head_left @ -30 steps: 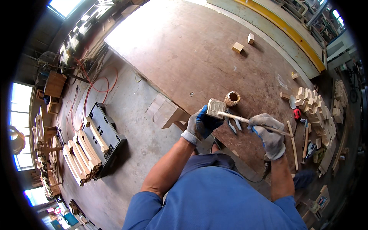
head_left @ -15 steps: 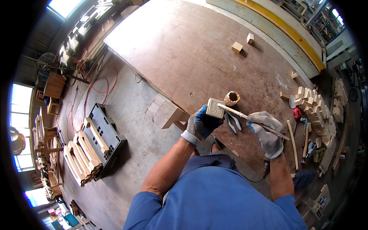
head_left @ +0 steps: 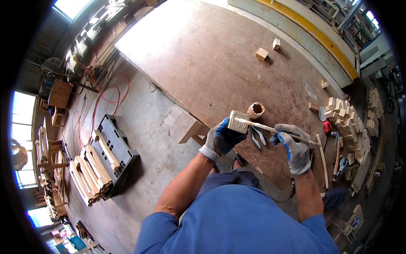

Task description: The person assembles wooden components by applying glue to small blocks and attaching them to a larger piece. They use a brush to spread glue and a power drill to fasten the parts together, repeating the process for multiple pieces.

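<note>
A small wooden block [head_left: 233, 127] with pale smears on its upper face sits in my left hand [head_left: 220, 142], gloved in grey and blue. My right hand [head_left: 294, 150], in a matching glove, closes around a long thin stick [head_left: 266, 127]. The stick's whitish, coated tip rests against the block's smeared face. Just beyond the block stands a round, open-topped pot [head_left: 256, 111] with a tan crust on its rim. Between my hands, a tool with two pale grey-blue handles [head_left: 256, 137] lies on the worktable [head_left: 190, 72].
Two wooden blocks [head_left: 261, 53] lie toward the far side. On the right are stacked wooden pieces [head_left: 349, 122], a red tape measure [head_left: 327, 126], a hammer [head_left: 337, 156] and a thin wooden strip [head_left: 322, 161]. A black crate [head_left: 116, 139] with wooden bars stands on the floor at left.
The stick's tip has slid a little nearer to me across the block's face, and the stick lies flatter. My right hand's fingers have shifted their grip. The left hand has barely moved.
</note>
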Available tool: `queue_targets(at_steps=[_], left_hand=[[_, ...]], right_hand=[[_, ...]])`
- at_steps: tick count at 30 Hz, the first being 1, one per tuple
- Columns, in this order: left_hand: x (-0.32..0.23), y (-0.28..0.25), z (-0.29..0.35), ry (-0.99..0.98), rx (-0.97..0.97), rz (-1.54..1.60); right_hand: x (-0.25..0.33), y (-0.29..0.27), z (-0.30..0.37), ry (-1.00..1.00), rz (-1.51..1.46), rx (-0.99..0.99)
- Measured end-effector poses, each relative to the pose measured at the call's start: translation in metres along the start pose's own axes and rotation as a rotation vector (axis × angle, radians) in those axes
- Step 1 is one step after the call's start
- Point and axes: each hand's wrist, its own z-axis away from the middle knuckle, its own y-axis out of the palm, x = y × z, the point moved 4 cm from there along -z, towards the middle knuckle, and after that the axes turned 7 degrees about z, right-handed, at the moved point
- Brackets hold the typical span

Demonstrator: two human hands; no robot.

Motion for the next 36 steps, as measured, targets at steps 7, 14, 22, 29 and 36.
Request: queue_targets(at_steps=[7, 14, 22, 29, 36], left_hand=[[0.000, 0.000, 0.002, 0.018, 0.029, -0.010], [-0.003, 0.005, 0.005, 0.031, 0.039, -0.025], [-0.005, 0.007, 0.005, 0.051, 0.027, -0.061], [-0.005, 0.006, 0.002, 0.033, 0.008, 0.003], [-0.006, 0.009, 0.000, 0.045, 0.035, -0.005]], right_hand=[[-0.007, 0.004, -0.007, 0.191, -0.269, -0.116], [-0.014, 0.005, -0.006, 0.250, -0.254, -0.160], [-0.018, -0.008, 0.000, 0.268, -0.335, -0.225], [-0.022, -0.010, 0.003, 0.273, -0.270, -0.179], [-0.013, -0.012, -0.001, 0.197, -0.192, -0.163]])
